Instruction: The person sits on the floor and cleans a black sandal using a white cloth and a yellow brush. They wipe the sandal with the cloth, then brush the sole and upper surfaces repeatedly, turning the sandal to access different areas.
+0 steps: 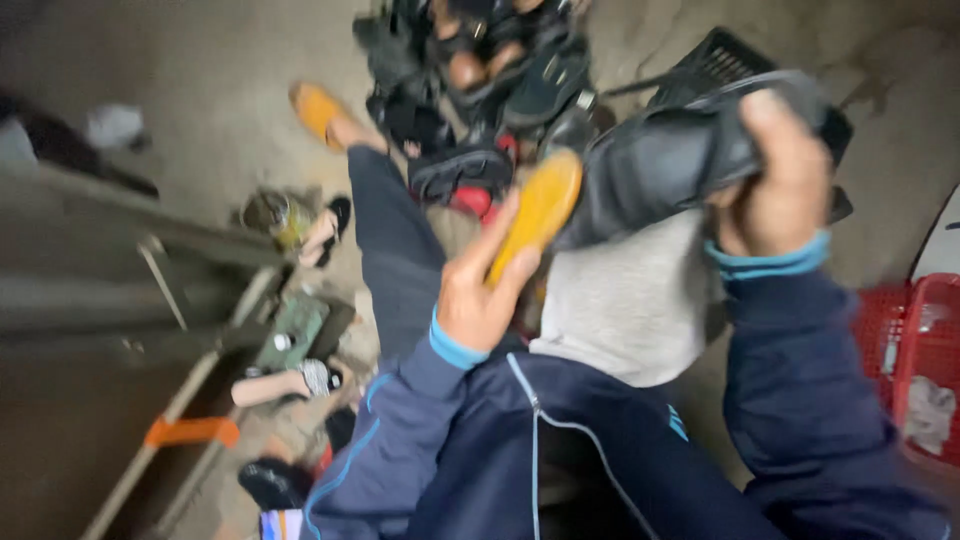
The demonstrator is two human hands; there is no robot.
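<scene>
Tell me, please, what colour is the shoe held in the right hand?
Black; the shoe in the right hand shows, blurred, in the head view.

No packages, labels, signs or screens clearly in view; nothing of the kind told apart amid the motion blur from twelve o'clock round to six
</scene>
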